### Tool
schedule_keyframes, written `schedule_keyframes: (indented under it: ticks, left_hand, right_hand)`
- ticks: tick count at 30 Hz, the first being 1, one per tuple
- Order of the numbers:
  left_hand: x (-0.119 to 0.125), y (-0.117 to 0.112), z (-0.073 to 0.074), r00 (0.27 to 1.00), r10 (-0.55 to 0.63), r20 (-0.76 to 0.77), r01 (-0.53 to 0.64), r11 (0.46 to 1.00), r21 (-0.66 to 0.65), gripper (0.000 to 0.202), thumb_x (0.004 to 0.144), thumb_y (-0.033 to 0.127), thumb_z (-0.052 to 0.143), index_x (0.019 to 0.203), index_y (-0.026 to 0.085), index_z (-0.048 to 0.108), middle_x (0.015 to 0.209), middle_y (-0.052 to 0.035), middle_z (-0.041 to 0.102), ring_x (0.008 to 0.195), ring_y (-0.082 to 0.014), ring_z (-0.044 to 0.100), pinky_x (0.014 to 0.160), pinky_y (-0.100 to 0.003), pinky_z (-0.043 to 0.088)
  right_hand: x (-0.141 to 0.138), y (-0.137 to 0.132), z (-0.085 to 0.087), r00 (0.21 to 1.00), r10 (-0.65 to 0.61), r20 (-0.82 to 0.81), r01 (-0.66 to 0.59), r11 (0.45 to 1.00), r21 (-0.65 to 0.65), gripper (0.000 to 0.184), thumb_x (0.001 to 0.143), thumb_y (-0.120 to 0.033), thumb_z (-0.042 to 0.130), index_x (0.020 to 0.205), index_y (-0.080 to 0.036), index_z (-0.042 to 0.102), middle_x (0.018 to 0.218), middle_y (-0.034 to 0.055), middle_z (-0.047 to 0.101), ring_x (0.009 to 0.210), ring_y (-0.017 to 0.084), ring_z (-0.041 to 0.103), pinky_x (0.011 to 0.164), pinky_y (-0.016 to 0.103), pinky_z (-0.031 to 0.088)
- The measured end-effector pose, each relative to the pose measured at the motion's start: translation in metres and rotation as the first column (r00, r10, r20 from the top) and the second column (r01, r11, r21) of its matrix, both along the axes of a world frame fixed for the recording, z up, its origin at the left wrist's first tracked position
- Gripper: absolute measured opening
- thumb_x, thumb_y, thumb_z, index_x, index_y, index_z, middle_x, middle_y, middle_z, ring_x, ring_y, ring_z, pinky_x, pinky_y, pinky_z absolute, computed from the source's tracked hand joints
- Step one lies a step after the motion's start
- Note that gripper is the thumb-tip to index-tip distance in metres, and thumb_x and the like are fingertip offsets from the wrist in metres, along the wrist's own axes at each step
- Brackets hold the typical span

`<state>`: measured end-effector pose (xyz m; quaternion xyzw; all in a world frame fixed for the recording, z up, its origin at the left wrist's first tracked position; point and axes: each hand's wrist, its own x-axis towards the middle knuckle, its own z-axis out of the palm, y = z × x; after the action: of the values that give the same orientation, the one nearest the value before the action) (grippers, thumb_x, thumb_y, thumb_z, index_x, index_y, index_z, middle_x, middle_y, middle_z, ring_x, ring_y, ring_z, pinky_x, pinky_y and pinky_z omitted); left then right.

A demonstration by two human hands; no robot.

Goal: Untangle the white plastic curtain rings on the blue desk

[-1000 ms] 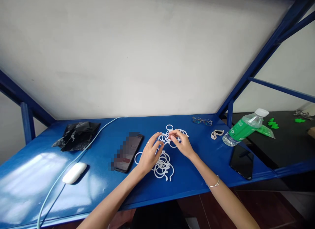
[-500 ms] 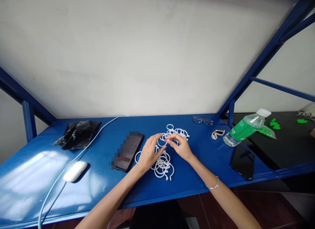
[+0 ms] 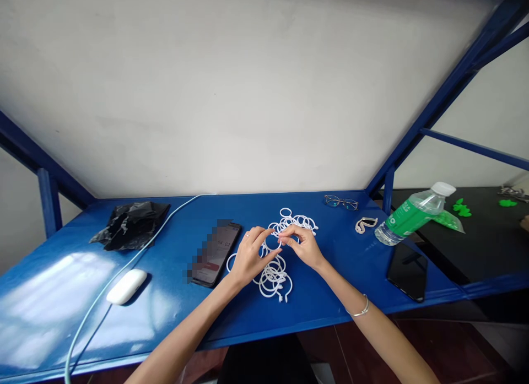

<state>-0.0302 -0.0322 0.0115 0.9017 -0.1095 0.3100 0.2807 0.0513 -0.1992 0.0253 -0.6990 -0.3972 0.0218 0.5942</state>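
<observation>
A person works over white plastic rings at a blue desk (image 3: 330,287), one white ring (image 3: 266,244) raised between the two hands, just above the gap separating two loose groups. The right hand (image 3: 285,239) pinches thumb and fingertips together on the ring's right side. The left hand (image 3: 276,241) is half open and curved around the other side, thumb and fingers apart; whether it grips the ring or merely steadies it cannot be told.

At the near side, a tangled pile of rings (image 3: 273,279) includes at least one with its ends visibly apart. On the far side, a cluster of rings (image 3: 305,223) lies spread out, several looking like full circles, though overlap and the fingers hide the rest. By all appearances the handling is partway through: the ring in hand seems unfinished, belonging to neither group, and a good many others lie loose. Which group is done and which is left cannot be judged. A phone (image 3: 215,254) lies to the left, a bottle (image 3: 413,216) to the right.
</observation>
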Motion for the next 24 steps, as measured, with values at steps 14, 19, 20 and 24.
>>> schedule_keyframes:
  ticks: [14, 19, 20, 24]
  left_hand:
    - [0.001, -0.002, 0.005, 0.995, 0.030, -0.097, -0.032, 0.999, -0.018, 0.045, 0.088, 0.038, 0.053, 0.129, 0.023, 0.039, 0.112, -0.0094, 0.059, 0.102, -0.0228, 0.057, 0.083, -0.035, 0.047]
    - [0.001, 0.001, 0.006, 0.986, 0.061, -0.154, -0.050, 0.996, 0.076, 0.016, 0.087, 0.033, 0.051, 0.083, 0.019, 0.054, 0.090, -0.0059, 0.057, 0.086, -0.0215, 0.055, 0.074, -0.035, 0.045]
    - [0.001, 0.000, 0.006, 0.983, 0.055, -0.175, -0.036, 0.993, 0.108, 0.018, 0.086, 0.033, 0.052, 0.075, 0.019, 0.053, 0.085, -0.0051, 0.056, 0.083, -0.0212, 0.054, 0.071, -0.034, 0.044]
    - [0.000, -0.002, 0.003, 0.963, 0.024, -0.267, 0.029, 0.981, 0.190, 0.025, 0.082, 0.029, 0.055, 0.061, 0.018, 0.051, 0.080, -0.0046, 0.052, 0.081, -0.0213, 0.052, 0.068, -0.034, 0.041]
  right_hand:
    - [0.001, 0.003, 0.000, 0.990, -0.130, 0.046, 0.132, 0.989, -0.059, 0.016, 0.088, -0.036, 0.056, 0.086, -0.021, 0.063, 0.079, 0.0033, 0.067, 0.073, 0.018, 0.065, 0.071, 0.031, 0.052]
    - [0.017, -0.003, -0.005, 0.933, -0.349, 0.092, 0.359, 0.922, -0.143, 0.014, 0.088, -0.032, 0.051, 0.088, -0.021, 0.060, 0.085, 0.0049, 0.068, 0.077, 0.019, 0.064, 0.068, 0.030, 0.049]
    - [0.021, -0.005, -0.007, 0.920, -0.381, 0.096, 0.392, 0.904, -0.171, 0.014, 0.087, -0.032, 0.051, 0.088, -0.021, 0.059, 0.085, 0.0048, 0.068, 0.077, 0.019, 0.064, 0.068, 0.030, 0.049]
    - [0.030, -0.011, -0.014, 0.882, -0.453, 0.133, 0.472, 0.844, -0.255, 0.013, 0.086, -0.029, 0.048, 0.089, -0.021, 0.058, 0.086, 0.0048, 0.068, 0.078, 0.020, 0.064, 0.067, 0.030, 0.048]
